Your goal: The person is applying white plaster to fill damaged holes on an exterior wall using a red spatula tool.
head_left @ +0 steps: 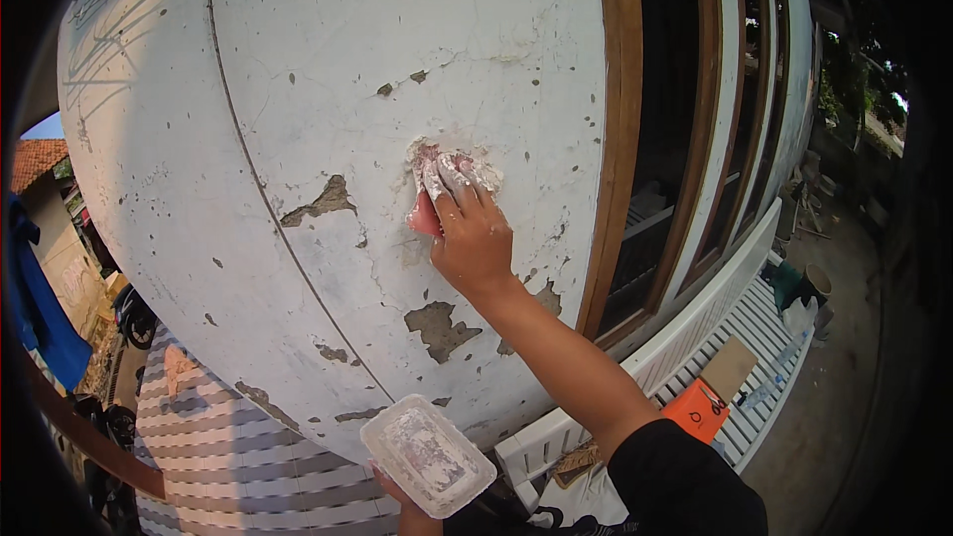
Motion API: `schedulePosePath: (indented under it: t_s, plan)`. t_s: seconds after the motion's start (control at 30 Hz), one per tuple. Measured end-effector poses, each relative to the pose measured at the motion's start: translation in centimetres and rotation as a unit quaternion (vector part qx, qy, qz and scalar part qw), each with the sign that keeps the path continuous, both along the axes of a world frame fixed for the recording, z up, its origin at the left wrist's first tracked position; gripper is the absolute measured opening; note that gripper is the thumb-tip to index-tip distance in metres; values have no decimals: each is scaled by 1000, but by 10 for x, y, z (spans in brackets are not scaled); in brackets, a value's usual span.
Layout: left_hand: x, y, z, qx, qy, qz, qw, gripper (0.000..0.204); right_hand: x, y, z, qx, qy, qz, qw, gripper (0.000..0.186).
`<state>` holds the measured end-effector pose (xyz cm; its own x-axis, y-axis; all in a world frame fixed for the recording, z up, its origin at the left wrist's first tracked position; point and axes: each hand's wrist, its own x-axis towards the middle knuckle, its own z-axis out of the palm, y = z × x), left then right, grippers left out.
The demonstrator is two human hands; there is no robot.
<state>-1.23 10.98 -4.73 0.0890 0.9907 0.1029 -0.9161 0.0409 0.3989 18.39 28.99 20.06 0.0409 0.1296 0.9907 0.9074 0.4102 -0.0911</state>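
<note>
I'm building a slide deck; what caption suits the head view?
Right hand holds a white-smeared pink item against a chipped white wall; left hand holds a tub.

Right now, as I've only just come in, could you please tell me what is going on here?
A person faces a worn white wall, with both hands occupied. The right hand holds a soft-looking pink piece against it, amid smeared white paste that also coats the fingers. The left hand holds a shallow plastic tub with white residue inside, low by the wall. Several grey patches remain exposed, where the white surface is missing.
</note>
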Motion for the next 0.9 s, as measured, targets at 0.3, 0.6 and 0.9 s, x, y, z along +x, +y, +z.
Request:
schedulePosePath:
  t_s: [0.3, 0.6, 0.9]
  plan:
    - [22, -5, 11, 44, 9, -60, 997, 94, -17, -36, -98, -178, -133, 85, 971, 34]
    - [0, -33, 17, 57, 30, -27, 998, 90, 35, -55, -12, -152, -53, 115, 980, 37]
    - [-16, -30, 9, 25, 22, 55, 998, 91, -2, -18, 10, -71, -20, -22, 997, 36]
